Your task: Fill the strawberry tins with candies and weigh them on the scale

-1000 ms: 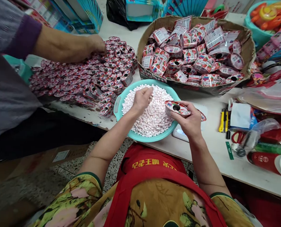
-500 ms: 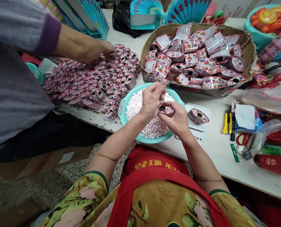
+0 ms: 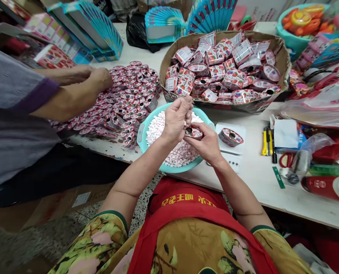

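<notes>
The little tub (image 3: 194,133) sat above the basin (image 3: 142,131) of white sweets (image 3: 181,154), hole up, with my right hand (image 3: 208,146) grasping it from below. At its eleven o'clock my left hand (image 3: 176,120) was pinched shut over the hole; I couldn't tell what it held. I judged it best to hold the tub level over the basin, so strays fell back. Another tub (image 3: 230,137) lay at three o'clock.

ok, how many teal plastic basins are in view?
2. A round teal plastic basin of white pellets sits nearest the person; a second teal basin of orange toys is at far right. Clutter may hide more.
</notes>
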Demonstrator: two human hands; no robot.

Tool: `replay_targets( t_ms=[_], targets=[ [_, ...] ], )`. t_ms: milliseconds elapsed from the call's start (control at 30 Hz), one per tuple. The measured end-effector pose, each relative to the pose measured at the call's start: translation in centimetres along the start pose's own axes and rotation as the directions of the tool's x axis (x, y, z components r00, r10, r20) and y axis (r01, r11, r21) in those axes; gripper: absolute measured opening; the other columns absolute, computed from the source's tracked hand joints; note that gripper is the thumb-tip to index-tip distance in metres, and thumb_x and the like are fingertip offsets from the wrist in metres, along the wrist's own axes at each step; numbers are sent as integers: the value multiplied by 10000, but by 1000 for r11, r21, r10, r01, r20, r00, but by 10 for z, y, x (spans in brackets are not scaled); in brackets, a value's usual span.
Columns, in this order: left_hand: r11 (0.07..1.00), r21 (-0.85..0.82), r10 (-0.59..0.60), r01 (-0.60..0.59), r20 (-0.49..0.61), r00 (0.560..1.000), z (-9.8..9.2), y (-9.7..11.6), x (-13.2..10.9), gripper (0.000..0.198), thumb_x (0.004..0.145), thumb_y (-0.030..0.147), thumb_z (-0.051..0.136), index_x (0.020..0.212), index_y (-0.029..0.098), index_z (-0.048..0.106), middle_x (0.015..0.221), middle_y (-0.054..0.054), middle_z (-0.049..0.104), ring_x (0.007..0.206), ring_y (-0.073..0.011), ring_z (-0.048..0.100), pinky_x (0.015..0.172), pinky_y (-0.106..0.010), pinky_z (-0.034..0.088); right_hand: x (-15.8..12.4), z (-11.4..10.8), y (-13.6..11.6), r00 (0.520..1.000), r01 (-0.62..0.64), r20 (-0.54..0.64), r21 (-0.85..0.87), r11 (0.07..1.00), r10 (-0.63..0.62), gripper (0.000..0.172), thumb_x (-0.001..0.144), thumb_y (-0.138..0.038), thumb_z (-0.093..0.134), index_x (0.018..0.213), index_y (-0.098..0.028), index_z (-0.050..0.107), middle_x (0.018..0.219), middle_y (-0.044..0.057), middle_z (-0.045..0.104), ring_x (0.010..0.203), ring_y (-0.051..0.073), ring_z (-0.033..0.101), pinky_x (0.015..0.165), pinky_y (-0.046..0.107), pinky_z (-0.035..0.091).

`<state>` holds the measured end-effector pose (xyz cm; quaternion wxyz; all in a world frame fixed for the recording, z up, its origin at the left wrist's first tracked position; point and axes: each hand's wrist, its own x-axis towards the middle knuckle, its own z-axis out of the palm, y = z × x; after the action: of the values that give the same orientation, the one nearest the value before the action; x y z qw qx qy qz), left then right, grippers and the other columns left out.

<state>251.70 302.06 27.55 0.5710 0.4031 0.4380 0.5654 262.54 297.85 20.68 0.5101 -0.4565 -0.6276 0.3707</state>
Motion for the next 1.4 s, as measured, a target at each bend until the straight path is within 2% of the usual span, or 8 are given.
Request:
replay_targets(
  t_ms=[233, 467, 833, 967, 1100, 1233, 1300, 1400],
  targets=[
    [997, 18, 77, -77, -40, 996, 4, -5, 1, 440, 897, 466, 748, 717, 206, 443, 553, 91, 380, 395, -32, 358, 361, -175, 256, 2, -1, -1, 1000, -17, -12, -18, 1000, 17, 334, 752, -267, 774, 1082, -249, 724, 1061, 38, 740, 1000, 234, 696, 914, 383, 563],
    [998, 60, 20, -20, 12, 1000, 1, -9, 1, 441, 861, 500, 775, 756, 213, 457, 525, 108, 376, 368, -35, 377, 345, -172, 258, 2, 1, -2, 1000, -6, -14, -80, 997, 5, 255, 746, -263, 771, 993, -221, 724, 966, 42, 722, 926, 235, 677, 852, 374, 531],
    [993, 50, 112, -110, -27, 993, 4, -11, 1, 402, 907, 473, 737, 744, 223, 468, 543, 92, 360, 385, -37, 352, 357, -192, 246, 1, 0, 1, 1000, -20, -12, -59, 998, 19, 351, 741, -250, 773, 1090, -247, 733, 1066, 38, 743, 1001, 225, 689, 934, 386, 547],
    [993, 39, 111, -110, -25, 994, -12, -3, 14, 353, 912, 504, 724, 772, 243, 532, 539, 73, 389, 404, -54, 344, 364, -210, 243, 0, -2, -3, 1000, -15, -22, -17, 1000, 15, 359, 758, -293, 789, 1111, -253, 733, 1109, 42, 746, 1029, 226, 692, 984, 409, 548],
    [1000, 14, -21, 23, -91, 996, -49, 8, 31, 413, 969, 549, 615, 720, 235, 516, 551, 37, 457, 463, -69, 441, 392, -202, 290, -14, -29, -7, 990, -50, -130, 86, 995, 61, 415, 737, -398, 841, 1113, -263, 729, 1106, 32, 749, 1007, 227, 704, 973, 421, 572],
    [925, 50, -376, 378, -40, 926, -76, -2, 28, 398, 916, 489, 693, 708, 203, 511, 575, 32, 489, 414, -44, 384, 350, -166, 207, -48, -84, 1, 926, -85, -366, 50, 995, 97, 474, 718, -458, 854, 1134, -273, 719, 1108, 41, 744, 1005, 249, 713, 944, 458, 596],
    [883, 121, -459, 454, 19, 888, -75, -8, 21, 283, 867, 370, 746, 751, 189, 562, 607, 28, 505, 401, -29, 354, 339, -146, 146, -69, -112, 12, 863, -112, -495, -1, 994, 97, 484, 718, -448, 852, 1150, -280, 714, 1107, 48, 740, 1002, 262, 715, 938, 490, 599],
    [866, 270, -473, 421, 168, 865, -52, -12, 17, 159, 801, 233, 769, 788, 159, 629, 653, 0, 536, 424, -30, 385, 348, -133, 127, -99, -141, 29, 782, -187, -613, -53, 981, 116, 482, 721, -403, 849, 1166, -277, 717, 1087, 57, 736, 973, 265, 719, 920, 508, 602]
  ],
)
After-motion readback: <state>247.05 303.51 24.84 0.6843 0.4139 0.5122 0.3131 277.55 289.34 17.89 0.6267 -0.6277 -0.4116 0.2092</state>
